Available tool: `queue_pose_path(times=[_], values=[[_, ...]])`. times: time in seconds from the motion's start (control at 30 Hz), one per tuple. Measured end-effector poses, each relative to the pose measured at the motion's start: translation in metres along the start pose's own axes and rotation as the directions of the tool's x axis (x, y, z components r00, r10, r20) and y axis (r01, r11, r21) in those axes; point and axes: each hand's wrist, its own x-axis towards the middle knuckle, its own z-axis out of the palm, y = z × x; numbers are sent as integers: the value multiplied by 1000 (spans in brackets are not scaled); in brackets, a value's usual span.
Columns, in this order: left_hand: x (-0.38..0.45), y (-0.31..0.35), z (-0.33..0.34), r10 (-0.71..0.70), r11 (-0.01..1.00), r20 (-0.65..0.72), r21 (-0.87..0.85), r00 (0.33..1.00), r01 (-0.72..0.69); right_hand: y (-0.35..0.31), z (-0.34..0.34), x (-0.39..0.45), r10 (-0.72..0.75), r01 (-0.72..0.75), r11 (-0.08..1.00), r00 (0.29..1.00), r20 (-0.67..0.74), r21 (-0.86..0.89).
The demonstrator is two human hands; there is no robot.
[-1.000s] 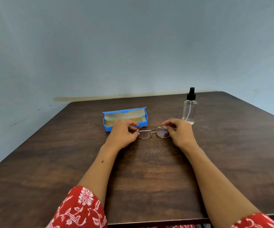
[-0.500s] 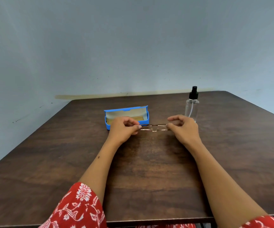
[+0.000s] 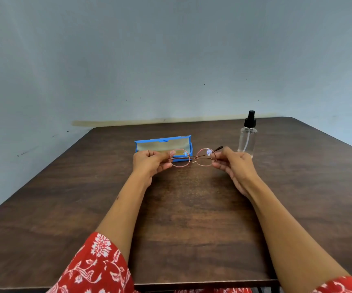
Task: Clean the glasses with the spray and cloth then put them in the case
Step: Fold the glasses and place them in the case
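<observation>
Hands: left (image 3: pixel 149 162), right (image 3: pixel 233 163) | pinching glasses (image 3: pixel 192 157) ends

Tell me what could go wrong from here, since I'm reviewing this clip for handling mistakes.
Both hands, left hand and right hand, pinch the thin-framed glasses at the lens rims, so fingertips may smudge the lenses or bend the frame. Reaching for the spray bottle, standing close behind the right hand, could knock it over.

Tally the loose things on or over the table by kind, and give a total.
Glasses: 1, held in both hands above the table
Glasses case: 1, blue, open
Spray bottle: 1, clear with a black top
Total: 3
</observation>
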Motion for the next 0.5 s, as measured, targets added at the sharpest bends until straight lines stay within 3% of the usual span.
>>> queue_pose_path(times=[0.1, 0.37, 0.5], values=[[-1, 5, -2, -16, 999, -26, -51, 1000, 15, 3, 2, 0, -4, 8, 999, 997, 72, -50], [-2, 19, -10, -18, 998, -1, -59, 1000, 18, 8, 9, 11, 25, -19, 996, 997, 78, -84], [1, 25, -18, 18, 998, -56, -60, 998, -22, 12, 23, 18, -3, 14, 987, 998, 67, -158]])
